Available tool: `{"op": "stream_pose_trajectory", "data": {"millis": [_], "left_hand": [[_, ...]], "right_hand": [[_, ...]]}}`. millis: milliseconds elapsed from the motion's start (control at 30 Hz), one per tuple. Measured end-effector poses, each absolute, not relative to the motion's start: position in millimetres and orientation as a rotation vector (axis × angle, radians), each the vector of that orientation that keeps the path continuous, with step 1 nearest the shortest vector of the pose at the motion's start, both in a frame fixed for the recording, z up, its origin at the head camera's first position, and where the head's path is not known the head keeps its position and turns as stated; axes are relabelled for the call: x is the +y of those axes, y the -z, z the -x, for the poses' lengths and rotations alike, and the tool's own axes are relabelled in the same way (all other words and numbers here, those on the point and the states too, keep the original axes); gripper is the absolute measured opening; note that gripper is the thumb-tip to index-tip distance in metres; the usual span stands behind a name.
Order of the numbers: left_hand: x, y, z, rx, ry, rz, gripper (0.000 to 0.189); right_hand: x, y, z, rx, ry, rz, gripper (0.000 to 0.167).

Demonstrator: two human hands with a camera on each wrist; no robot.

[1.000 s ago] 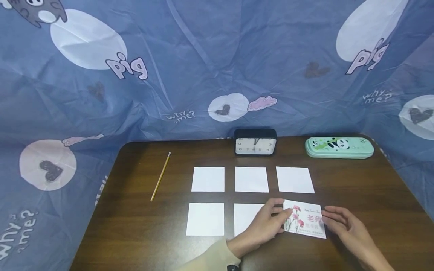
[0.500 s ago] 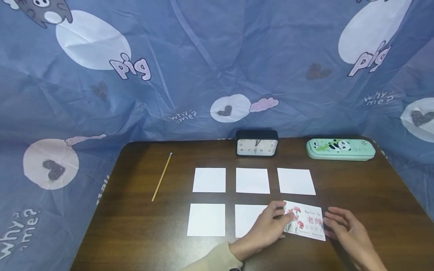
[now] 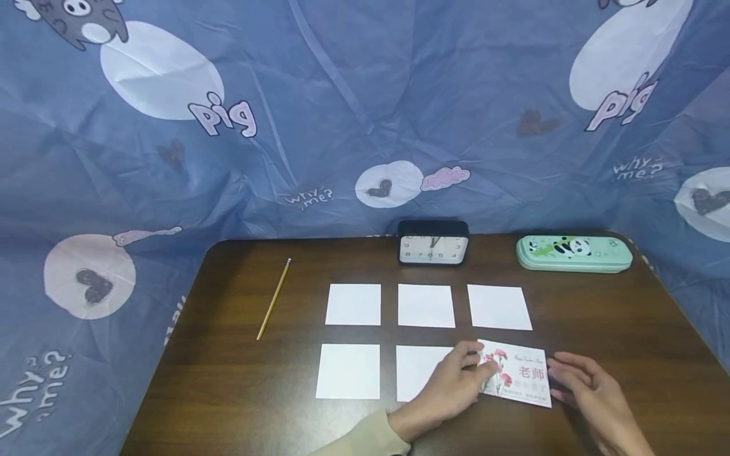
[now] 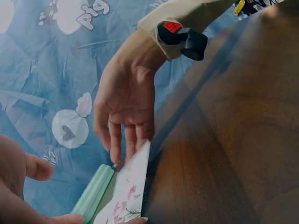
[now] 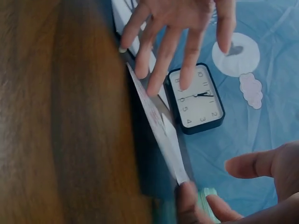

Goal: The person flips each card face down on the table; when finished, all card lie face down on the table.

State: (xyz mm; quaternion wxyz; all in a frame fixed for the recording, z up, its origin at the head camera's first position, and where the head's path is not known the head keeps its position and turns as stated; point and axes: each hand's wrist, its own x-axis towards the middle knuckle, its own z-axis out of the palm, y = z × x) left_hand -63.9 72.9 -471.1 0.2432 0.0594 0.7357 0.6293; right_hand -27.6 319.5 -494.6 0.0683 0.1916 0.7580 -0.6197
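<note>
A white card printed with pink flowers and Chinese characters sits between both hands at the right end of the front row. My left hand is at its left edge; the fingers look straight in the right wrist view, the thumb raised. At the card's right edge, my right hand has fairly straight fingers close to or touching it. Neither hand curls round the card. From the right wrist view the card appears thin and nearly edge-on. One blank white card is partly covered by my left hand.
Further blank cards, such as the back right one and front left one, lie in rows. A pencil rests at left. Behind stand a black clock and a green panda pencil case, near the patterned curtain.
My right fingers have shifted slightly rightward at the card's right edge. The left hand and flowered card have hardly moved; the whole head view has drifted a little.
</note>
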Motion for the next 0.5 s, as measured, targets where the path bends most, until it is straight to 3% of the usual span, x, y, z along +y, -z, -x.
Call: {"op": "stream_pose_trajectory", "data": {"millis": [100,200,300,500], "left_hand": [[73.5,469.9,63.7,2.101,-1.614,-0.219,0.05],[75.2,468.7,62.8,2.151,-1.534,-0.267,0.05],[77.1,468.0,62.0,2.149,-1.519,-0.297,0.051],[78.0,466.9,63.3,2.171,-1.513,-0.354,0.052]], "right_hand": [[321.8,492.5,26.7,2.276,1.934,-0.555,0.022],[321.2,488.0,27.8,2.272,1.979,-0.504,0.013],[315.7,483.0,30.3,2.227,2.036,-0.443,0.015],[291.7,480.1,29.0,2.415,1.751,-0.343,0.036]]}}
